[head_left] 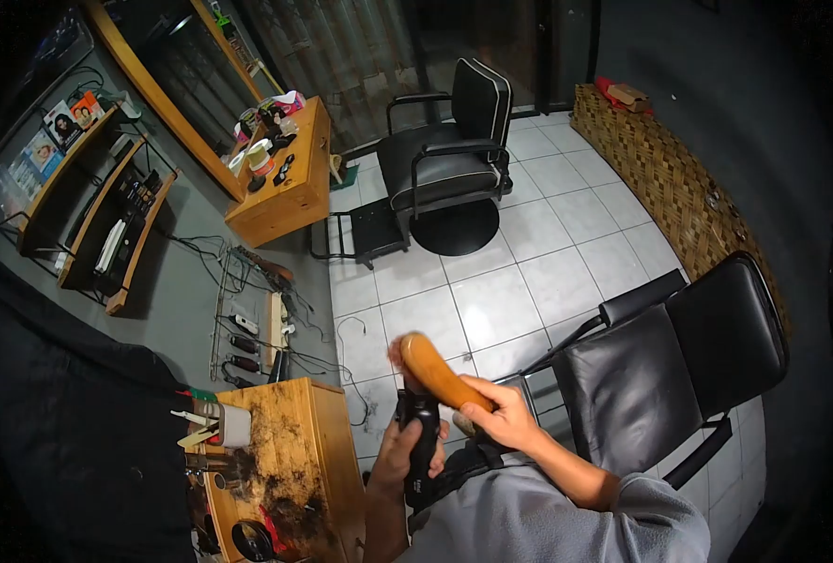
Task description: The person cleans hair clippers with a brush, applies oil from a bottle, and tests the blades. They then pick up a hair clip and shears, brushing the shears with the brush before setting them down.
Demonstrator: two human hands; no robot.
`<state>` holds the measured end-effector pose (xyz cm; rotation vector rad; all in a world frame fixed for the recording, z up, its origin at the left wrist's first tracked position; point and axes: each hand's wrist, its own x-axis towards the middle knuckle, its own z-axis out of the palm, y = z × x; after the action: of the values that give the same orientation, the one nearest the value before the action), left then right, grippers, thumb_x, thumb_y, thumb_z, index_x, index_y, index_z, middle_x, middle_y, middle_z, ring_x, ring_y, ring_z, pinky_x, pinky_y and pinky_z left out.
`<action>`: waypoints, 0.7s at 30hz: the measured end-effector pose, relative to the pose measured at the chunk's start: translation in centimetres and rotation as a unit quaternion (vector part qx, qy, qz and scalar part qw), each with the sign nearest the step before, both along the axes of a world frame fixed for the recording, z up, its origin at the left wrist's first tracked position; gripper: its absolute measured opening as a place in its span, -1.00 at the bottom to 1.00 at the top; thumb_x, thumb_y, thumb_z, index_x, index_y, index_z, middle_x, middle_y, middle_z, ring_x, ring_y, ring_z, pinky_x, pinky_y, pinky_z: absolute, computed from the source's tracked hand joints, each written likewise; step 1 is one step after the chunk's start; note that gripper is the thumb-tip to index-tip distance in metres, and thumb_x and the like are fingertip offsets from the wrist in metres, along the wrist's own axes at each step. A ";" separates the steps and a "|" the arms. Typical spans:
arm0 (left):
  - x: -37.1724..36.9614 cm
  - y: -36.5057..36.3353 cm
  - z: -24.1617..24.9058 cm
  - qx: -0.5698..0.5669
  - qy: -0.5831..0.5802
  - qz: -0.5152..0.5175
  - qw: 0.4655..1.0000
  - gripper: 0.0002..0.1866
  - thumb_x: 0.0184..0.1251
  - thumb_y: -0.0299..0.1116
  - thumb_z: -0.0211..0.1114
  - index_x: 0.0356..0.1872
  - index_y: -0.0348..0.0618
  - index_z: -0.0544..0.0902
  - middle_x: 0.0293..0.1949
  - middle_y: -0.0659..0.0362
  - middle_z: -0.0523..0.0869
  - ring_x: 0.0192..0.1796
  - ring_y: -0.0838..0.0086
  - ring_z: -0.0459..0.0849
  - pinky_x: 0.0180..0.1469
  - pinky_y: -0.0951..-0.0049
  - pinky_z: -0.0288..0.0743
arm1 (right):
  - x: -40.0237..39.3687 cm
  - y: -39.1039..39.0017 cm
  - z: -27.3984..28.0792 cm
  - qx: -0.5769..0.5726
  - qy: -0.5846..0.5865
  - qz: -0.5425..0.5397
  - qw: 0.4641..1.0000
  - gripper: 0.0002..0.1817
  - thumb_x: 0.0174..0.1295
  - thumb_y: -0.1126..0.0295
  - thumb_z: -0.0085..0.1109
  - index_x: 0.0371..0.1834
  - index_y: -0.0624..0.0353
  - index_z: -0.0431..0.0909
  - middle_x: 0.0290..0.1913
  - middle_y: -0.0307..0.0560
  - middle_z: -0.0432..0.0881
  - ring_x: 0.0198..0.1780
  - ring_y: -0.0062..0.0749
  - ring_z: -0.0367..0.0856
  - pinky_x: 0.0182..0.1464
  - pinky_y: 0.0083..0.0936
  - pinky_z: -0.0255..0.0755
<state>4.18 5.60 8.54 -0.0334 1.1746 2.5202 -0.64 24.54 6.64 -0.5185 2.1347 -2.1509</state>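
My left hand point(402, 455) is wrapped around a black hair clipper point(423, 436), whose head points upward. In my right hand point(503, 413) is a brush with a curved, orange-brown wooden back point(440, 371). The brush lies over the top end of the clipper, and a few reddish bristles show at its far tip. Whether the bristles touch the clipper's blade is hidden behind the wood. Both hands are in front of my body, above the tiled floor.
A wooden cabinet point(327, 441) strewn with dark hair clippings stands at my left, bearing a white container point(235, 425). Black salon chairs point(623, 394) stand at right and ahead. Cords and clippers point(244, 342) hang on the left wall. A woven bench point(670, 178) lines the right.
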 end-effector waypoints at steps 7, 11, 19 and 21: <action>0.7 -0.7 -1.2 -0.026 -0.024 0.068 0.997 -0.70 0.51 -0.24 -0.04 0.02 -0.29 0.32 -0.24 0.01 0.52 -0.58 0.48 0.53 -0.57 0.49 0.48 | -1.9 -0.2 -0.1 -0.012 -0.031 0.017 0.999 -0.56 0.24 0.37 0.26 0.15 0.35 0.48 -0.01 0.03 0.67 -0.02 -0.54 0.59 0.04 -0.59 0.45; 0.6 -0.7 -0.2 -0.119 0.023 0.038 0.992 -0.73 0.50 -0.30 -0.05 0.02 -0.30 0.32 -0.25 0.03 0.53 -0.58 0.49 0.54 -0.56 0.48 0.48 | -1.7 -0.2 1.7 0.065 -0.023 0.146 0.987 -0.58 0.24 0.35 0.26 0.14 0.29 0.51 -0.05 0.03 0.69 -0.03 -0.50 0.63 0.02 -0.55 0.48; 1.1 1.0 0.0 -0.193 -0.020 0.159 0.968 -0.75 0.33 -0.51 0.19 -0.06 -0.26 0.34 -0.39 0.13 0.56 -0.58 0.54 0.55 -0.58 0.54 0.45 | -3.1 -0.9 2.2 0.046 0.032 0.079 0.995 -0.58 0.24 0.33 0.25 0.14 0.24 0.50 -0.18 0.02 0.71 -0.19 -0.53 0.67 -0.14 -0.56 0.51; 1.5 0.3 -1.0 -0.258 0.001 0.168 0.951 -0.73 0.31 -0.50 0.22 -0.05 -0.26 0.36 -0.47 0.19 0.57 -0.59 0.57 0.54 -0.57 0.56 0.46 | -2.6 -1.1 1.7 0.079 0.056 0.112 0.989 -0.58 0.22 0.31 0.28 0.12 0.23 0.52 -0.17 0.05 0.71 -0.18 -0.46 0.69 -0.13 -0.54 0.52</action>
<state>5.65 5.92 7.59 -0.3933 1.9386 2.3957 -3.28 23.48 8.38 -0.8375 2.1591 -1.8595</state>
